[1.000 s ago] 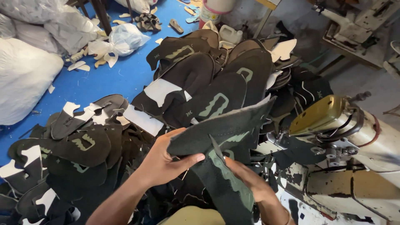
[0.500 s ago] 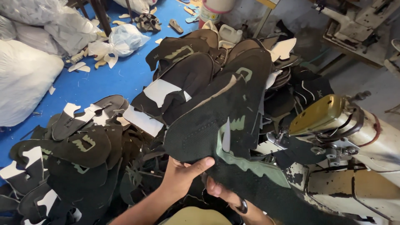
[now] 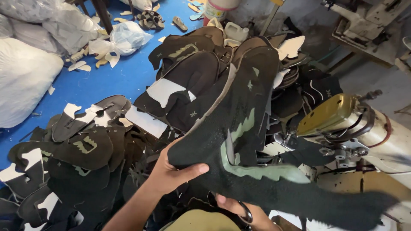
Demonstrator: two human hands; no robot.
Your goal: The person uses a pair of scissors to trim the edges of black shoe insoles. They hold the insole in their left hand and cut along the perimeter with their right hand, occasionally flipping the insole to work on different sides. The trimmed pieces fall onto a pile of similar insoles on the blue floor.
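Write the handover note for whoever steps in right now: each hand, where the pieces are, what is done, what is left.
Left hand: grip shut on the near edge of the dark shoe upper piece, thumb on top.
Right hand: under the same piece, supporting it; its grip is mostly hidden.
The piece is lifted off the heap, its pale green trim facing up.
Heap of dark cut pieces lies at left, over the blue floor; sewing machine at right.
Done: one piece picked up.
Left: it has not reached the machine; the heap is untouched.
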